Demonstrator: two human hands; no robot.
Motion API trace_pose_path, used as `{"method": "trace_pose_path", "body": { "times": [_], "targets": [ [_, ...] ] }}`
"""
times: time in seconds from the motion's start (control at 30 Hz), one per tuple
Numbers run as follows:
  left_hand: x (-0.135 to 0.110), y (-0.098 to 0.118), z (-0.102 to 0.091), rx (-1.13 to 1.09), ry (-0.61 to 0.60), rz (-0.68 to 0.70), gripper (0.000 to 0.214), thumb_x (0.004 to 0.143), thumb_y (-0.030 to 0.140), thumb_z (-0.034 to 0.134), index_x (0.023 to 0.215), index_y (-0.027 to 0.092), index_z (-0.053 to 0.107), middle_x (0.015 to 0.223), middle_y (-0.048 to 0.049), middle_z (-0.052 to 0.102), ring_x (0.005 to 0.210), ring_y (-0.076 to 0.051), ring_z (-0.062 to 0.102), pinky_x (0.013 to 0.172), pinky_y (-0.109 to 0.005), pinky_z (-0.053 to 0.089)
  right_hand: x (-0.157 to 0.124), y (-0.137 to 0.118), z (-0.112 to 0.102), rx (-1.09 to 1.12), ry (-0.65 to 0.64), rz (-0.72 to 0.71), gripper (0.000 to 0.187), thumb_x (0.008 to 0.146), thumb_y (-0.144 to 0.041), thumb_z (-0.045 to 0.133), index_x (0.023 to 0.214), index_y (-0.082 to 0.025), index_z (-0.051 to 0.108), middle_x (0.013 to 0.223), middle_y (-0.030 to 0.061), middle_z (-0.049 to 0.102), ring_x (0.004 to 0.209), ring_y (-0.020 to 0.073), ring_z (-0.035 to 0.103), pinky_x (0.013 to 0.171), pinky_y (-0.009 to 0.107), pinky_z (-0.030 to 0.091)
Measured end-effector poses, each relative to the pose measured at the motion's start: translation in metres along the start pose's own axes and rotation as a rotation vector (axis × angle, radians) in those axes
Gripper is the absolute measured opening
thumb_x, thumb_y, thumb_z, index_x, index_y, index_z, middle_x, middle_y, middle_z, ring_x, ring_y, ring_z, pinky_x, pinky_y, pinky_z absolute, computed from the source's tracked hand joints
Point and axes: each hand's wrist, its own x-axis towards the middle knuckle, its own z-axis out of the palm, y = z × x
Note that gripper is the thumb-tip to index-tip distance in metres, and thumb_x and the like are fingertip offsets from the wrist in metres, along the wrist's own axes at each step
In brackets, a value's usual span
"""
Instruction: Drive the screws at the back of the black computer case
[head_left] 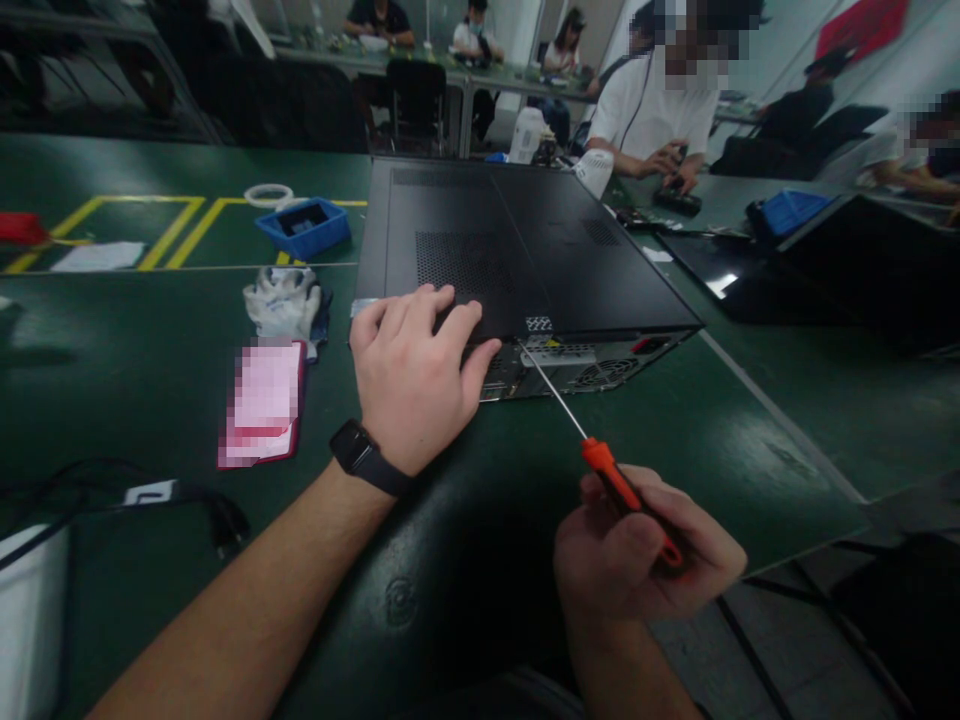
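A black desktop computer case (577, 230) lies on its side on the green table, its rear panel (555, 370) facing me. My left hand (420, 370) rests on the near left edge of the case, fingers spread over the top cover and thumb at the rear edge. In my right hand (645, 550) is a screwdriver (600, 460) with an orange and black handle. Its long thin shaft points up and left, and the tip meets the upper edge of the rear panel. Whether a screw sits under the tip is too small to tell.
Left of the case are a blue bin (304, 232), a roll of tape (268, 194), work gloves (283, 305) and a red-edged booklet or phone (262, 405). A power cable (225, 515) lies near left. At right is a dark flat panel (750, 285). A co-worker (652, 120) stands beyond.
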Motion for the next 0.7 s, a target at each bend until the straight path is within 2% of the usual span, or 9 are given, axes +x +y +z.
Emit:
{"method": "trace_pose_path", "body": {
  "times": [0.1, 0.17, 0.27, 0.37, 0.57, 0.7],
  "targets": [
    [0.0001, -0.0003, 0.0004, -0.003, 0.010, 0.002, 0.028, 0.099, 0.039, 0.057, 0.119, 0.025, 0.070, 0.131, -0.0123, 0.072, 0.128, -0.034, 0.063, 0.107, -0.054, 0.038, 0.0008, -0.0005, -0.0003, -0.042, 0.016, -0.015, 0.020, 0.096, -0.021, 0.062, 0.114, -0.016, 0.067, 0.080, -0.0030, 0.065, 0.051, 0.0097, 0.060, 0.043, 0.025, 0.049],
    [0.0003, -0.0002, 0.0003, -0.009, 0.011, -0.001, 0.027, 0.098, 0.039, 0.059, 0.119, 0.026, 0.070, 0.131, -0.0119, 0.072, 0.129, -0.034, 0.063, 0.107, -0.055, 0.038, 0.0010, -0.0018, 0.0020, 0.005, 0.010, 0.003, 0.021, 0.097, -0.026, 0.061, 0.114, -0.016, 0.067, 0.078, -0.0032, 0.063, 0.051, 0.0101, 0.059, 0.042, 0.026, 0.049],
    [0.0004, 0.0000, -0.0001, -0.013, 0.004, -0.001, 0.026, 0.097, 0.038, 0.060, 0.119, 0.027, 0.069, 0.132, -0.0118, 0.072, 0.129, -0.034, 0.063, 0.107, -0.055, 0.038, 0.0004, -0.0030, 0.0059, 0.080, 0.026, 0.043, 0.027, 0.091, -0.030, 0.065, 0.115, -0.017, 0.066, 0.080, -0.0014, 0.062, 0.058, 0.0146, 0.061, 0.045, 0.032, 0.051],
    [0.0001, 0.0002, -0.0002, -0.009, 0.004, 0.001, 0.027, 0.098, 0.038, 0.058, 0.119, 0.026, 0.069, 0.132, -0.0120, 0.071, 0.129, -0.034, 0.063, 0.107, -0.055, 0.038, -0.0005, -0.0024, 0.0055, 0.068, 0.047, 0.035, 0.031, 0.085, -0.027, 0.068, 0.115, -0.018, 0.065, 0.083, -0.0005, 0.062, 0.063, 0.0168, 0.063, 0.049, 0.035, 0.053],
    [-0.0003, 0.0002, 0.0005, -0.021, 0.008, -0.003, 0.027, 0.098, 0.038, 0.059, 0.119, 0.025, 0.070, 0.132, -0.0125, 0.071, 0.129, -0.035, 0.062, 0.108, -0.055, 0.037, 0.0011, -0.0012, -0.0007, -0.049, -0.011, -0.010, 0.020, 0.096, -0.024, 0.063, 0.114, -0.015, 0.065, 0.076, -0.0045, 0.061, 0.051, 0.0100, 0.059, 0.043, 0.025, 0.048],
    [0.0000, 0.0004, 0.0004, -0.014, 0.005, 0.000, 0.027, 0.099, 0.039, 0.057, 0.119, 0.025, 0.070, 0.132, -0.0122, 0.071, 0.129, -0.034, 0.063, 0.107, -0.054, 0.037, 0.0011, -0.0030, 0.0033, 0.031, 0.016, 0.044, 0.021, 0.097, -0.030, 0.062, 0.113, -0.016, 0.065, 0.079, -0.0031, 0.063, 0.054, 0.0111, 0.060, 0.045, 0.028, 0.050]
  ]
}}
